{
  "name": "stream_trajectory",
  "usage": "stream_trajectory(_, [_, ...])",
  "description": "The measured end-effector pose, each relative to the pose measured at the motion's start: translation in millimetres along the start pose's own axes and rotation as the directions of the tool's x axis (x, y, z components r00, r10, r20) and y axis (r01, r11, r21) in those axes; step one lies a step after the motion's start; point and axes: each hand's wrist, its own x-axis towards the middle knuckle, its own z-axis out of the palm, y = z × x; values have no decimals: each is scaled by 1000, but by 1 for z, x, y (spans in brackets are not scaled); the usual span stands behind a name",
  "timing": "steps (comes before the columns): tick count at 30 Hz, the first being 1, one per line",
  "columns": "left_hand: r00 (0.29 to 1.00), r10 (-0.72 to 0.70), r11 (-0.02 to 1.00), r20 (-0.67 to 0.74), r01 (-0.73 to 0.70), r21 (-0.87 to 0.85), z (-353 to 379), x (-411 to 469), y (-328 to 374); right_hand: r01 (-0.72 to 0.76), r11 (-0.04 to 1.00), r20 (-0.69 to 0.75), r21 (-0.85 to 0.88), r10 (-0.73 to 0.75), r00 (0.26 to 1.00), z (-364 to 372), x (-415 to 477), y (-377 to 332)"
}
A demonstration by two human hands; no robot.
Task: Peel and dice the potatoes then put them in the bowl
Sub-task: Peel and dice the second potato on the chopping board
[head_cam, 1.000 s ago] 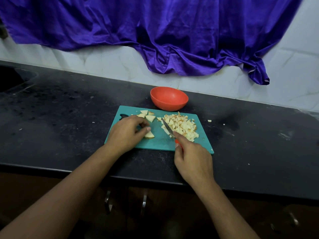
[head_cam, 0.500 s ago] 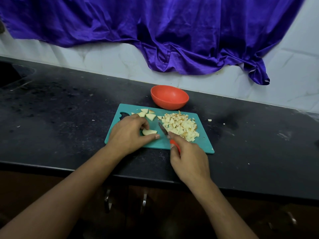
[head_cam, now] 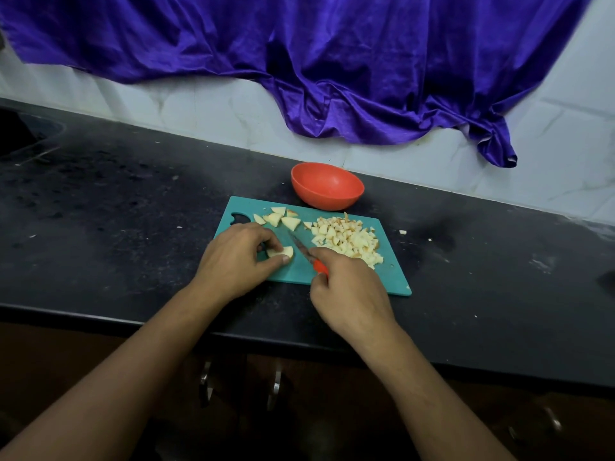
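Note:
A teal cutting board (head_cam: pixel 389 277) lies on the black counter. On its near left part my left hand (head_cam: pixel 233 257) pinches a pale potato slice (head_cam: pixel 283 251) between thumb and fingers. My right hand (head_cam: pixel 349 294) grips a red-handled knife (head_cam: pixel 304 251), its blade pointing away and lying just right of that slice. A heap of diced potato (head_cam: pixel 349 239) covers the board's right half. Several larger wedges (head_cam: pixel 278 217) lie at its far left. An orange bowl (head_cam: pixel 327 184) stands right behind the board, and no potato shows inside it.
A purple cloth (head_cam: pixel 332 61) hangs on the white tiled wall behind. A few potato crumbs (head_cam: pixel 402 232) lie on the counter right of the board. A sink edge (head_cam: pixel 26 134) shows at the far left. Cabinet handles (head_cam: pixel 274 387) sit below the counter's front edge.
My right hand brought the knife left, away from the diced heap, towards the slice. My left hand shifted the slice a little and keeps holding it.

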Motion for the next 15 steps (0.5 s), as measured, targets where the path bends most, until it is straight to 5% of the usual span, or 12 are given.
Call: stream_trajectory(15, [996,6,999,91,-1,-52,-3,5,-8,38,983,115,-179,-18,993,8,17,-28])
